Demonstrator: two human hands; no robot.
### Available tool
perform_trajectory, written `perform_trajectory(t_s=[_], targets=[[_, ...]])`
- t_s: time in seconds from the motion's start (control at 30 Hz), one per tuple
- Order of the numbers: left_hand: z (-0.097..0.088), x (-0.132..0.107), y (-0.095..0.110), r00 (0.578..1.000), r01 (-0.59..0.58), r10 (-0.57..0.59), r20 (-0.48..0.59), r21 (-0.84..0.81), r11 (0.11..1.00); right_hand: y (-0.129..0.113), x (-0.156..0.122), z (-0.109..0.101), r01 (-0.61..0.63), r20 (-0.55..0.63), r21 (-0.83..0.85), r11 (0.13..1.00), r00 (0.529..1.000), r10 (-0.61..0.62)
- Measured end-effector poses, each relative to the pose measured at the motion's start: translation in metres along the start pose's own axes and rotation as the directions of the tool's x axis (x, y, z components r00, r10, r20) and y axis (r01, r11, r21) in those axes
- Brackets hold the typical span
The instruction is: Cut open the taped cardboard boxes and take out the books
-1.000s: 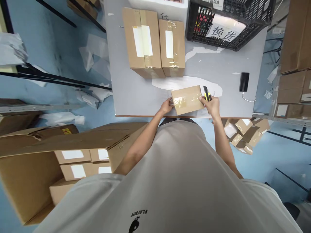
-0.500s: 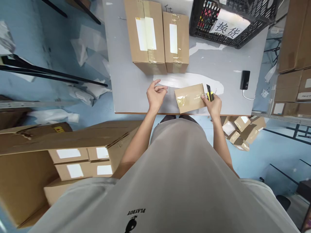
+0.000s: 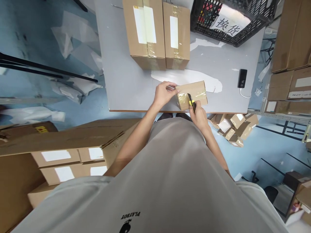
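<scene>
A small cardboard box [image 3: 197, 88] with clear tape on it is at the front of the grey table. My left hand [image 3: 164, 94] is at the box's left end, thumb and fingers closed on its upper left corner. In my right hand [image 3: 199, 116] is a black and yellow utility knife [image 3: 192, 102], its fingers wrapped round the handle. The knife's blade end lies over the top of the box near the tape, pointing away from me. Whether the blade touches the cardboard I cannot tell.
Two taped cartons [image 3: 147, 32] stand at the back of the table [image 3: 116, 81], beside a black plastic crate [image 3: 225, 29] with a paper sign. A black phone-like device [image 3: 242, 78] with a white cable lies right. Boxes [image 3: 239, 126] are heaped on the floor; a large open carton [image 3: 80, 139] stands left.
My right hand has let go of the box's right end and brought the knife left over its top. My left hand has moved right and taken hold of the box's left end.
</scene>
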State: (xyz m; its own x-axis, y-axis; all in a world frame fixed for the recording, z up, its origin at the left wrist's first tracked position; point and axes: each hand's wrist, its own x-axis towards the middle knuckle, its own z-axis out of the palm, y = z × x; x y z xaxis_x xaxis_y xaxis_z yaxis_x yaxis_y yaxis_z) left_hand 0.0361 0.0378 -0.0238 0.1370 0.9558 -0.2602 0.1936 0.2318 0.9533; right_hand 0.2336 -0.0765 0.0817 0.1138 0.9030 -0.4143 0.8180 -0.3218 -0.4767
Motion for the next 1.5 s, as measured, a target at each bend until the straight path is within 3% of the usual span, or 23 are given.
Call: perform_trajectory(t_s=[0.3, 0.9, 1.33, 1.5], targets=[[-0.002, 0.006, -0.002, 0.998, -0.031, 0.03, 0.057, 0.009, 0.999, -0.036, -0.003, 0.007, 0.067, 0.08, -0.074, 0.995, 0.995, -0.061], [0.002, 0.005, -0.003, 0.999, -0.021, 0.019, 0.047, 0.03, 0.999, -0.08, 0.005, 0.001, -0.022, 0.147, -0.338, 0.941, 0.986, 0.076], [0.002, -0.001, 0.003, 1.0, -0.013, 0.011, 0.023, 0.058, 0.998, -0.09, -0.01, 0.001, -0.102, 0.178, -0.377, 0.921, 0.967, 0.18], [0.002, -0.004, 0.006, 1.0, -0.02, 0.018, 0.021, 0.09, 0.996, -0.08, -0.02, 0.008, -0.131, 0.216, -0.387, 0.913, 0.95, 0.227]])
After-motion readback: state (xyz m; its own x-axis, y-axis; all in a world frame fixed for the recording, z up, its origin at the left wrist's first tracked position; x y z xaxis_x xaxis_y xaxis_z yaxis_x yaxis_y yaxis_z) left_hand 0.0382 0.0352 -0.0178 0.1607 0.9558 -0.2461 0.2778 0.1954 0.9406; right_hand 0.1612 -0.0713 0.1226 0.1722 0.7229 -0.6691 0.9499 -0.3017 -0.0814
